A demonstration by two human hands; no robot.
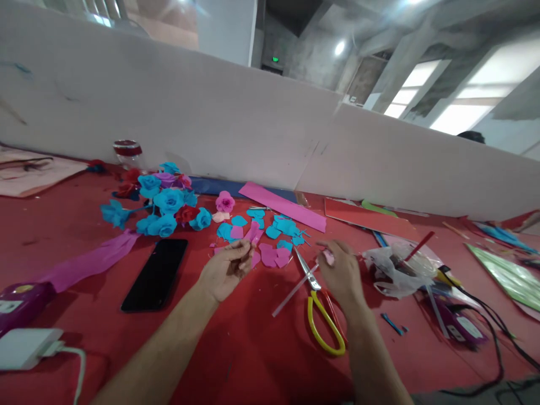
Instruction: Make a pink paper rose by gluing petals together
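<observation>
My left hand (230,265) pinches a folded piece of pink crepe paper (253,232) between thumb and fingers, above loose pink petals (274,256) and blue petals (284,226). My right hand (341,270) is curled, fingers partly hidden, around a small pale pink bit (328,257) that I cannot make out. From beside its fingers a translucent strip (291,297) slants down to the left, across scissors (313,281) with yellow and red handles. The scissors lie on the red table just left of my right hand, blades pointing away.
Blue, red and purple paper flowers (169,201) are bunched at the left, behind a black phone (156,275). A pink paper strip (287,207) lies at the back. On the right are a plastic bag (394,273), a purple device (458,320) and black cables (491,315).
</observation>
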